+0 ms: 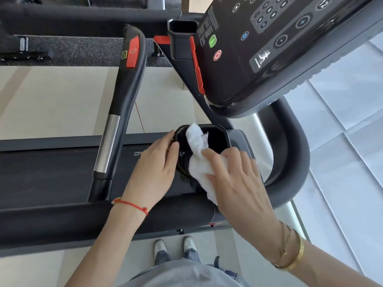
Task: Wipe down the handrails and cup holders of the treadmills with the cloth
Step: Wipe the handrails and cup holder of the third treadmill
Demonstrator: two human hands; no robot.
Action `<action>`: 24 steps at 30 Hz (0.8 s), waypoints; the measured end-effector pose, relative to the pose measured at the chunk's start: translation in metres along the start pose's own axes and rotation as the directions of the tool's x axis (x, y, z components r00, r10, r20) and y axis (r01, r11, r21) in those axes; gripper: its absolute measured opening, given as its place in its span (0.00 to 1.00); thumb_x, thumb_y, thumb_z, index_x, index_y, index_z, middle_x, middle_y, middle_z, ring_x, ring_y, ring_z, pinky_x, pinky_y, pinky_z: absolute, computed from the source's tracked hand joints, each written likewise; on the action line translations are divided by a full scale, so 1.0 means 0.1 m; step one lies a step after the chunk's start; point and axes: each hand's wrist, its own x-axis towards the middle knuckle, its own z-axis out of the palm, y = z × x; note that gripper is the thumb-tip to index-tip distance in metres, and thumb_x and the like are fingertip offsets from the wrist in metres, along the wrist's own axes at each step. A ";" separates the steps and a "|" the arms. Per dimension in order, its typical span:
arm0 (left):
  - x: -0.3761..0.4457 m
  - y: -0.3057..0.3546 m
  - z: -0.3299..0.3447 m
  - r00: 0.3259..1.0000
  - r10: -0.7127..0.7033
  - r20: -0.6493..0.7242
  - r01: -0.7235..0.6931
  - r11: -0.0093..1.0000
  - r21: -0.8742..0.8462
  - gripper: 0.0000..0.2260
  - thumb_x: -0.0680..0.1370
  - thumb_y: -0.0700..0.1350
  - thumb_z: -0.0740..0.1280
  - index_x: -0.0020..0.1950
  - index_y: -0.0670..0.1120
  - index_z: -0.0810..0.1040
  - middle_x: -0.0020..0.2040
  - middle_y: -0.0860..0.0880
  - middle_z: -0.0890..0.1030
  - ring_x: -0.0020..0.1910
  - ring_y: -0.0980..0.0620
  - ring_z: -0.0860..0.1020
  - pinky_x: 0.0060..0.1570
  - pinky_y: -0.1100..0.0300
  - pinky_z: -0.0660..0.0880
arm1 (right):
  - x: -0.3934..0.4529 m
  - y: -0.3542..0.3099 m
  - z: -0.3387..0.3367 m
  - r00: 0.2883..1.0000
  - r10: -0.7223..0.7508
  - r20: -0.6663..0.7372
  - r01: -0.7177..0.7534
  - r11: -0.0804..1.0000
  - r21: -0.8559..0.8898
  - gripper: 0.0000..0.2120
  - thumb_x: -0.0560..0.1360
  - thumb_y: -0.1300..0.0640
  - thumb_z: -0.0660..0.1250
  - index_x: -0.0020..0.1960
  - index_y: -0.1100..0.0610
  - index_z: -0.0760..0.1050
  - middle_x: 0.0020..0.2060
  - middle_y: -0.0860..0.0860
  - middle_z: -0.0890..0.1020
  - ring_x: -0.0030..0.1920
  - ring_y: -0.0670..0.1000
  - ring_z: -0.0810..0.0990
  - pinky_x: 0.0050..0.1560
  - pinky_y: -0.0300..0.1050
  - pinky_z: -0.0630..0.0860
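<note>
The right hand point(238, 179) has its grip flat and narrow on a white cloth point(200, 160), fingers spread over the bunched part at the near rim of the black cup holder point(219, 137), while a loose flap stands up just ahead of the fingertips, inside the well. The left hand point(155, 170), just beside it, holds nothing and lies open against the holder's outer wall. The cloth looks light, soft and floppy, so I'd guess it is best wadded under the fingers and pressed down into the rigid holder.
</note>
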 end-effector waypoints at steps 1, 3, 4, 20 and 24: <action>0.00 0.00 0.00 1.000 0.001 -0.005 -0.001 1.000 0.001 0.20 0.83 0.52 0.54 0.74 0.51 0.69 0.67 0.55 0.76 0.65 0.60 0.72 0.55 0.83 0.60 | -0.01 0.04 0.00 0.998 0.020 -0.052 -0.020 1.000 -0.009 0.26 0.70 0.64 0.69 0.67 0.55 0.71 0.47 0.55 0.72 0.42 0.56 0.69 0.45 0.50 0.69; 0.01 0.01 0.00 1.000 0.003 -0.013 -0.003 1.000 0.014 0.20 0.83 0.52 0.54 0.74 0.51 0.69 0.67 0.55 0.75 0.65 0.59 0.72 0.57 0.81 0.61 | 0.02 0.16 -0.01 0.990 0.050 -0.133 -0.057 0.997 -0.051 0.22 0.75 0.61 0.66 0.68 0.54 0.70 0.49 0.56 0.71 0.44 0.57 0.69 0.46 0.50 0.66; 0.01 0.02 0.01 1.000 0.002 -0.017 -0.002 1.000 0.022 0.20 0.83 0.52 0.54 0.74 0.50 0.69 0.68 0.55 0.75 0.66 0.58 0.72 0.60 0.76 0.62 | 0.06 0.22 -0.02 0.986 0.068 -0.153 -0.079 0.995 -0.067 0.20 0.77 0.58 0.62 0.69 0.53 0.70 0.51 0.57 0.71 0.45 0.57 0.68 0.48 0.50 0.64; 0.00 0.02 0.04 0.998 -0.016 -0.066 0.017 1.000 0.005 0.19 0.82 0.51 0.58 0.73 0.51 0.70 0.62 0.55 0.78 0.59 0.57 0.77 0.62 0.54 0.75 | 0.71 0.61 0.20 0.967 -0.067 0.246 -0.111 0.757 0.644 0.25 0.81 0.60 0.60 0.77 0.51 0.59 0.71 0.49 0.66 0.62 0.34 0.65 0.57 0.16 0.54; 0.00 0.03 0.04 0.997 -0.010 -0.081 0.008 1.000 -0.013 0.17 0.81 0.49 0.60 0.70 0.54 0.72 0.56 0.61 0.77 0.56 0.61 0.77 0.59 0.60 0.75 | 0.52 0.67 0.24 0.960 -0.110 0.258 -0.084 0.764 0.640 0.28 0.81 0.57 0.61 0.77 0.50 0.56 0.73 0.48 0.63 0.65 0.37 0.63 0.59 0.17 0.54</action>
